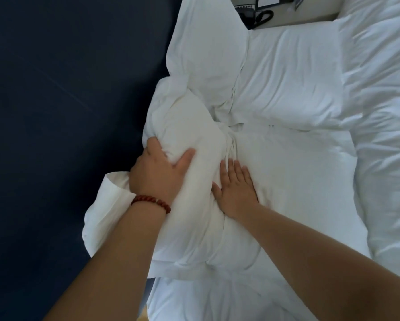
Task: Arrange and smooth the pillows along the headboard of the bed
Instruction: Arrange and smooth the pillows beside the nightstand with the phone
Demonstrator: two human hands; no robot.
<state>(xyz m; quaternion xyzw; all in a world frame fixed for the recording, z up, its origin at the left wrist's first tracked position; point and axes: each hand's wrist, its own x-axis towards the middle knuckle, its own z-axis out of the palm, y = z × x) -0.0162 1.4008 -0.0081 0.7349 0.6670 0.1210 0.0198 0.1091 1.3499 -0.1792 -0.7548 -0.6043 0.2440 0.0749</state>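
A rumpled white pillow stands on edge against the dark blue headboard. My left hand, with a red bead bracelet at the wrist, clutches the pillow's top edge next to the headboard. My right hand lies flat, fingers spread, on a second white pillow that lies flat beside the first. Farther along, a third pillow leans against the headboard and a fourth pillow lies flat beside it.
A white duvet covers the bed on the right. At the top, a bedside table holds a black telephone and a dark device. More white bedding lies below my arms.
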